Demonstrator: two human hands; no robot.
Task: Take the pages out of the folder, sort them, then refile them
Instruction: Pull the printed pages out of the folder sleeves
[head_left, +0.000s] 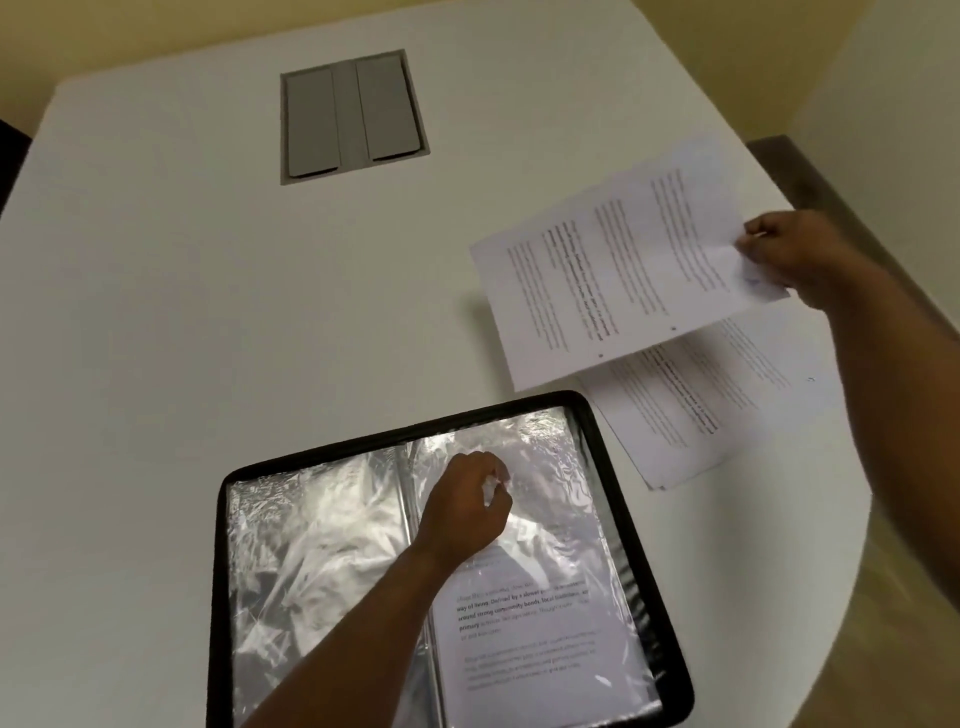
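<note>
A black folder (670, 613) lies open near the table's front edge, its clear plastic sleeves (317, 561) shining. The right-hand sleeve holds a printed page (535, 639). My left hand (467, 506) rests over that sleeve's top, fingers curled and pinching the plastic there. To the right, my right hand (795, 254) pinches the edge of a loose printed sheet (618, 275) and holds it above the table. Beneath it a small pile of printed pages (727, 405) lies flat on the table beside the folder.
The white table (208, 312) has a grey hatch with two flaps (353, 117) set in it at the back. Its curved edge runs down the right side, close to the pile of pages. A yellow wall stands behind.
</note>
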